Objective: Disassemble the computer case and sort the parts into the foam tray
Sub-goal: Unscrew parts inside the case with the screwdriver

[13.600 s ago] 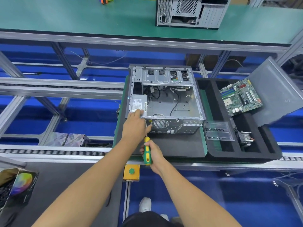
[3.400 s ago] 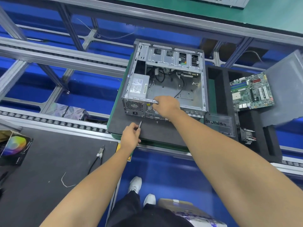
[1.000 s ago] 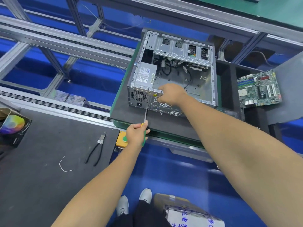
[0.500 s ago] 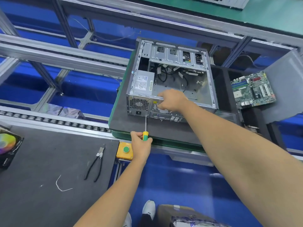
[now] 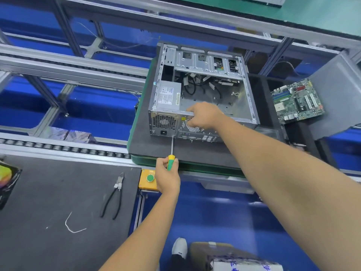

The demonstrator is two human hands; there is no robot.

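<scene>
bottom of frame: a white shoe (image 5: 179, 248) on the blue floor, with a taped cardboard box (image 5: 232, 257) just right of it; lower left: a dark mat (image 5: 48, 202) carrying black-handled pliers (image 5: 114, 196) and a bent white wire scrap (image 5: 71, 224); a yellow box with a green button (image 5: 149, 178) sits at the mat's right edge, touching the left hand's side in the view;
left hand (image 5: 168, 176), low centre: fingers curled round the green-and-yellow handle of a screwdriver (image 5: 171, 155); shaft points up the frame, tip at the lower rear edge of the computer case (image 5: 203, 94), just right of the power socket;
right hand (image 5: 205, 115), centre: reaches in from the right, fingers curled over the near top rail of the case, gripping it; hands are apart, one on the tool, one on the case;
case lies open side up on a dark pad at centre frame; silver power supply (image 5: 169, 95) in its left near corner; loose black cables further in; drive bays at the far end;
right of the case: black foam tray (image 5: 304, 137), a green circuit board (image 5: 298, 102) resting over its upper slot, a grey panel (image 5: 338, 98) leaning at the right edge;
left and top: aluminium conveyor frame (image 5: 74, 65) over blue floor; green bench top (image 5: 312, 14) at upper right.
</scene>
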